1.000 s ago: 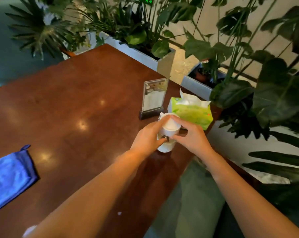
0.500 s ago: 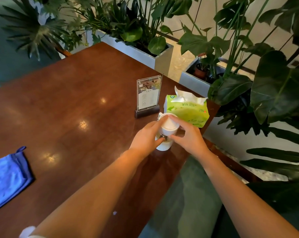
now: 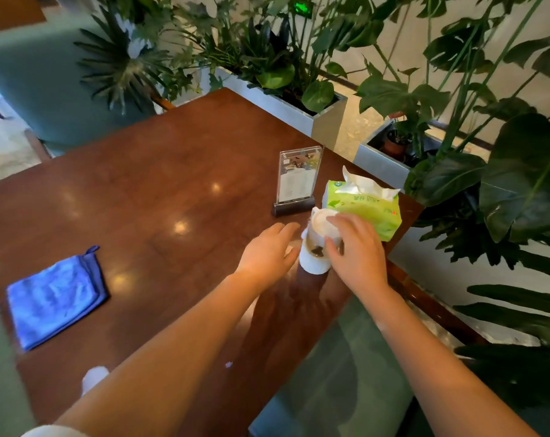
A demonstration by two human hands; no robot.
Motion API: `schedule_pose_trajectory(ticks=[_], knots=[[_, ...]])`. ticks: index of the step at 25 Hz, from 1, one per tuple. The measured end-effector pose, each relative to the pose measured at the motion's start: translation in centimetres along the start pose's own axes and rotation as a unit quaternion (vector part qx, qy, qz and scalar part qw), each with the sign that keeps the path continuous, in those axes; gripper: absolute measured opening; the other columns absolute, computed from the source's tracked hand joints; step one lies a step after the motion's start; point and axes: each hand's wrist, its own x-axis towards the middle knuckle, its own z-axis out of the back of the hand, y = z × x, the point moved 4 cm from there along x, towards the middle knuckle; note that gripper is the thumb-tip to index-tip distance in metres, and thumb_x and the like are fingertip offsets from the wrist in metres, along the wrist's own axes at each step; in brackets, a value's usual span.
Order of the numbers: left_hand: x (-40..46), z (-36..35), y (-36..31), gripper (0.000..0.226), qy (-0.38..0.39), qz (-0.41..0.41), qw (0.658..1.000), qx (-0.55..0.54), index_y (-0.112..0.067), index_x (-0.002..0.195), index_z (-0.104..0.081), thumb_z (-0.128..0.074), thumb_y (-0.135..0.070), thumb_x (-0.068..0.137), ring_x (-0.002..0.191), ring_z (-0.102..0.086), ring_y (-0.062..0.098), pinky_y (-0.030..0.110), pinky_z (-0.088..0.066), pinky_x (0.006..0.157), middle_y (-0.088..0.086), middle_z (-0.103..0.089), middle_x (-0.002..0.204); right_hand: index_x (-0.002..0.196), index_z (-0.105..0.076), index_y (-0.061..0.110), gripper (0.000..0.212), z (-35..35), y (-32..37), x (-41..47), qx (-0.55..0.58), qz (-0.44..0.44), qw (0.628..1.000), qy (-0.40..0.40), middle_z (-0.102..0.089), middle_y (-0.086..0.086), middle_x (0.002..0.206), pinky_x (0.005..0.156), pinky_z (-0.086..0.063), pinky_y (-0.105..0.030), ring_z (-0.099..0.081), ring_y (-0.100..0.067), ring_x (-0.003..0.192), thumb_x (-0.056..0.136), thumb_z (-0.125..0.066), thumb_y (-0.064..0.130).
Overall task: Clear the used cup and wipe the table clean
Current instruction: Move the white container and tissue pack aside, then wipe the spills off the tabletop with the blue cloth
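Observation:
A white used cup [image 3: 315, 247] with a lid and a dark mark on its side stands near the right edge of the brown wooden table [image 3: 147, 197]. My right hand [image 3: 355, 252] is wrapped around the cup from the right, thumb on the lid. My left hand [image 3: 269, 250] hovers just left of the cup with its fingers spread, barely apart from it. A blue cloth [image 3: 54, 296] lies flat at the table's left edge, far from both hands.
A green tissue pack [image 3: 366, 208] and an acrylic menu stand [image 3: 297, 181] sit right behind the cup. Grey planters [image 3: 302, 116] with large leafy plants line the far and right sides. A green seat [image 3: 336, 383] lies below the table's near edge. Small white crumbs [image 3: 228, 364] dot the table.
My left hand has let go of the cup and opened beside it. My right hand keeps its hold. The view has tilted and pulled back a little.

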Motion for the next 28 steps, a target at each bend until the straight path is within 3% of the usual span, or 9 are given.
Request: schedule_pose_trajectory(ticks=[3, 6, 12, 15, 18, 22, 26, 28], knots=[[-4.4, 3.4, 2.2, 0.029, -0.072, 0.004, 0.994, 0.083, -0.015, 0.115, -0.058, -0.045, -0.030, 0.093, 0.097, -0.061, 0.026, 0.036, -0.048, 0.076, 0.007, -0.063, 0.105, 0.106, -0.066, 0.012, 0.033, -1.1, 5.9, -1.1, 0.012, 0.101, 0.995, 0.013, -0.065, -0.008, 0.104, 0.085, -0.051, -0.041, -0.060, -0.027, 0.098, 0.083, -0.049, 0.026], [-9.8, 6.3, 5.9, 0.036, -0.134, 0.009, 0.984, 0.121, -0.010, 0.094, -0.065, -0.038, -0.034, 0.087, 0.073, -0.064, 0.030, 0.037, -0.051, 0.061, 0.008, -0.066, 0.079, 0.108, -0.066, 0.012, 0.029, -3.3, 12.1, -2.3, 0.037, 0.159, 0.985, 0.057, -0.067, -0.007, 0.107, 0.088, -0.050, -0.041, -0.061, -0.025, 0.102, 0.081, -0.060, 0.021], [-21.3, 11.2, 15.8, 0.037, -0.141, 0.175, 0.961, 0.161, -0.011, 0.076, -0.062, -0.035, -0.035, 0.082, 0.066, -0.063, 0.033, 0.037, -0.049, 0.054, 0.009, -0.063, 0.071, 0.104, -0.068, 0.012, 0.029, -7.8, 24.9, -4.8, 0.045, 0.239, 0.962, 0.124, -0.069, -0.008, 0.103, 0.084, -0.050, -0.041, -0.063, -0.027, 0.099, 0.077, -0.069, 0.018], [-25.4, 12.3, 19.3, 0.029, -0.131, 0.244, 0.941, 0.197, -0.014, 0.064, -0.061, -0.040, -0.032, 0.075, 0.053, -0.062, 0.030, 0.030, -0.045, 0.047, 0.005, -0.059, 0.058, 0.103, -0.067, 0.013, 0.026, -10.3, 29.7, -6.3, -0.014, 0.265, 0.946, 0.185, -0.067, -0.007, 0.100, 0.081, -0.049, -0.040, -0.062, -0.029, 0.097, 0.080, -0.064, 0.022], [-27.5, 12.2, 22.0, 0.018, -0.113, 0.290, 0.930, 0.195, -0.016, 0.063, -0.060, -0.051, -0.030, 0.070, 0.053, -0.061, 0.028, 0.029, -0.046, 0.049, 0.002, -0.058, 0.057, 0.108, -0.062, 0.014, 0.027, -13.1, 32.9, -7.1, -0.045, 0.275, 0.931, 0.237, -0.064, -0.006, 0.105, 0.082, -0.044, -0.039, -0.057, -0.029, 0.101, 0.086, -0.052, 0.027], [-27.5, 11.4, 26.0, 0.013, -0.115, 0.335, 0.917, 0.182, -0.016, 0.063, -0.058, -0.064, -0.027, 0.064, 0.053, -0.060, 0.028, 0.029, -0.044, 0.049, 0.003, -0.058, 0.057, 0.105, -0.060, 0.014, 0.024, -17.1, 35.3, -5.7, -0.055, 0.287, 0.921, 0.257, -0.062, -0.006, 0.105, 0.082, -0.042, -0.038, -0.055, -0.030, 0.102, 0.087, -0.050, 0.027], [-25.1, 10.7, 30.3, 0.026, -0.092, 0.347, 0.916, 0.180, -0.015, 0.073, -0.065, -0.046, -0.033, 0.071, 0.058, -0.062, 0.027, 0.030, -0.046, 0.049, 0.003, -0.062, 0.065, 0.102, -0.063, 0.013, 0.025, -22.2, 36.7, -3.1, -0.051, 0.302, 0.914, 0.266, -0.063, -0.009, 0.098, 0.075, -0.045, -0.040, -0.058, -0.033, 0.094, 0.080, -0.058, 0.024], [-23.6, 10.5, 33.4, 0.036, -0.096, 0.356, 0.912, 0.178, -0.012, 0.086, -0.067, -0.042, -0.033, 0.074, 0.072, -0.067, 0.029, 0.032, -0.050, 0.055, 0.007, -0.068, 0.080, 0.100, -0.065, 0.011, 0.032, -25.4, 37.5, -1.7, -0.049, 0.323, 0.904, 0.275, -0.066, -0.011, 0.099, 0.070, -0.050, -0.040, -0.061, -0.033, 0.093, 0.071, -0.068, 0.022]])
